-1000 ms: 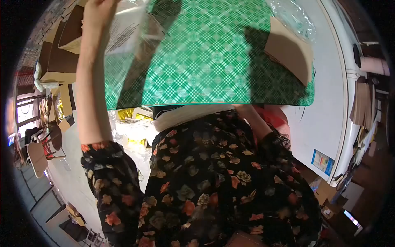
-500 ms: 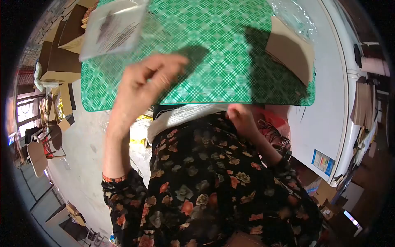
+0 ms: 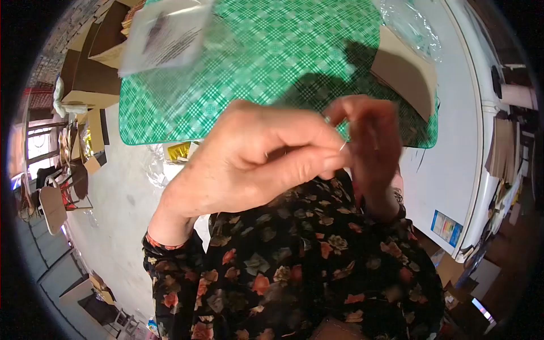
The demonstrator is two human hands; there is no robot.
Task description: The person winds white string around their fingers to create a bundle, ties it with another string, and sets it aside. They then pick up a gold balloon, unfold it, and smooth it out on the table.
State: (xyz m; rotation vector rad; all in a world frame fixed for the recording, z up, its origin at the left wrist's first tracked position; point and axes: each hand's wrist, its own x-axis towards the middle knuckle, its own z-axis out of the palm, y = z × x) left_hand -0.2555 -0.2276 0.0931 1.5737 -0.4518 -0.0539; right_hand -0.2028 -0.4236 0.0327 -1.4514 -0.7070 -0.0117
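My left hand is raised in front of my chest, thumb and forefinger pinched together. A short bit of a thin white strand shows at those fingertips. Right beside them, my right hand is up with its fingers curled toward the left ones, smeared by motion. Both hands overlap the near edge of a table with a green checked cloth. On its far left lies a clear plastic bag with dark marks on it. A tan piece of cardboard rests at the right side of the cloth.
Crumpled clear plastic lies at the far right of the table. A white appliance with a label stands along the right. Cardboard boxes are stacked at the left, and a yellow packet sits below the table's edge.
My left hand has come down and right from over the cloth, closer to me. My right hand has risen from my lap to meet it. The white bundle on my lap is now mostly hidden.
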